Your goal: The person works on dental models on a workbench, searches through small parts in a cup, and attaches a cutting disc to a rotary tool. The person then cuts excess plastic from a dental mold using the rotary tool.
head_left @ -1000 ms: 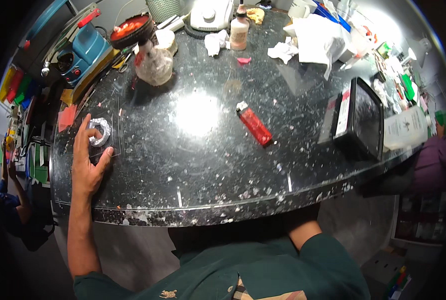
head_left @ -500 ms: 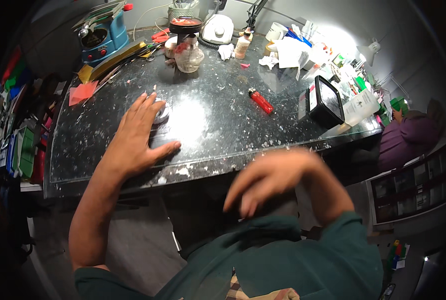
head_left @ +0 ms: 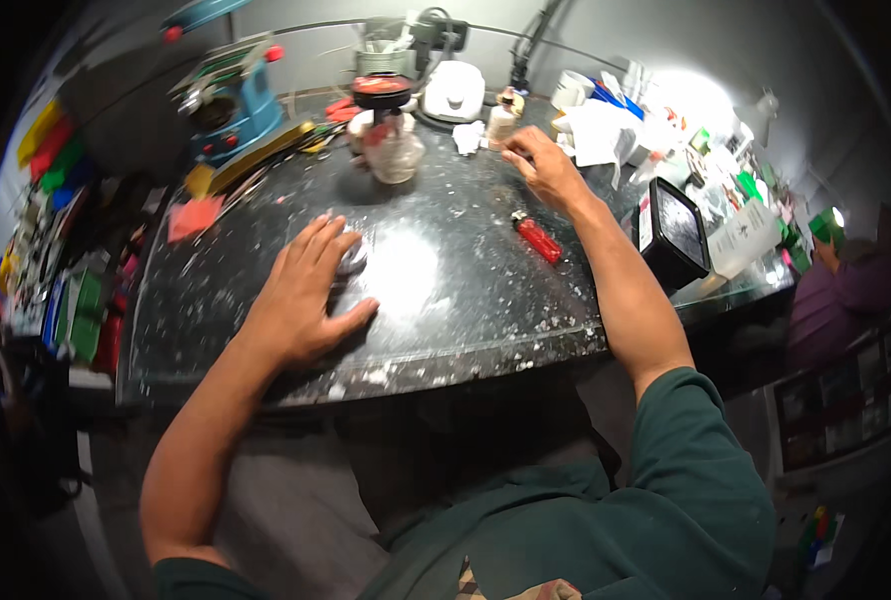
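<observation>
Swung in over the worktable (head_left: 226, 310), the right hand (head_left: 546, 172) now has a nozzle-tipped bottle (head_left: 501, 128) within apparent reach, just beyond its curled fingers; any grasp is unclear. The left hand's (head_left: 304, 290) released fingers splay beside a partly hidden silvery ring (head_left: 355, 262).

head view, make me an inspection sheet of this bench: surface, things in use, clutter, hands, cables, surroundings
Surface: black benchtop with pale specks and bright glare.
Things in use: silvery ring, blurred and partly hidden, beside the left hand; red lighter lying loose.
Clutter: crumpled white paper, orange-red sheet, black box.
Hands: left, fingers spread; right hand curled near a small bottle, hold unclear.
Cables: black cable behind the white device.
Surroundings: blue machine at back left; person in purple at right.
</observation>
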Tool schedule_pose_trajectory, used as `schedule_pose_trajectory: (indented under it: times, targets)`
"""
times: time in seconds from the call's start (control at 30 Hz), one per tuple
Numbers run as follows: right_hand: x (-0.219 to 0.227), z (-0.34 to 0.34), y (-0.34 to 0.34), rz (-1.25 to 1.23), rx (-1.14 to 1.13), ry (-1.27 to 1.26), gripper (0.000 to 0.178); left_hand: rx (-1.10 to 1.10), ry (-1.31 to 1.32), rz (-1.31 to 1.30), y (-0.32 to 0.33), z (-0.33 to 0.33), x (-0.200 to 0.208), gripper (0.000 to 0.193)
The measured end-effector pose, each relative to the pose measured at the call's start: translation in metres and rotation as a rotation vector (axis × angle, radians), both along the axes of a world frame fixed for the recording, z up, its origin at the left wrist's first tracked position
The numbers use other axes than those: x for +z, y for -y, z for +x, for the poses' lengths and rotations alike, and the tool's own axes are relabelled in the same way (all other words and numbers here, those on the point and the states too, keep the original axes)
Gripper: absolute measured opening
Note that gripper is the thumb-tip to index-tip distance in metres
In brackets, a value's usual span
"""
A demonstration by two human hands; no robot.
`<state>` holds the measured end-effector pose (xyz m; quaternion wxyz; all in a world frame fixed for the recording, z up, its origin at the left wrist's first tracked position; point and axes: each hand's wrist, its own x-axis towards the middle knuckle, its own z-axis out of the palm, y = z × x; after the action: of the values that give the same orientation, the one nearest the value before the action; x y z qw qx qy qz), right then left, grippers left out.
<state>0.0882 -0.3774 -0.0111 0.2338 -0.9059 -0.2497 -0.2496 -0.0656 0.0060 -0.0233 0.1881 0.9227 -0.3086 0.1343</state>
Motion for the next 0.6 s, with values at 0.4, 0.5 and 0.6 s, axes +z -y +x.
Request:
schedule_pose_trajectory:
  times: [0.4, 0.5, 0.6]
  targets:
    - [0.074, -0.036, -0.007, 0.105, 0.164, 0.220, 0.010, -0.053, 0.351, 0.062, 0.032, 0.003, 0.031, 0.056]
    - [0.105, -0.099, 0.004, 0.326, 0.113, 0.400, 0.011, -0.234, 0.398, -0.011, 0.089, 0.002, 0.052, 0.049]
    - [0.108, -0.173, 0.056, 0.404, -0.090, 0.535, 0.012, -0.535, 0.324, -0.068, 0.188, 0.017, 0.079, 0.049]
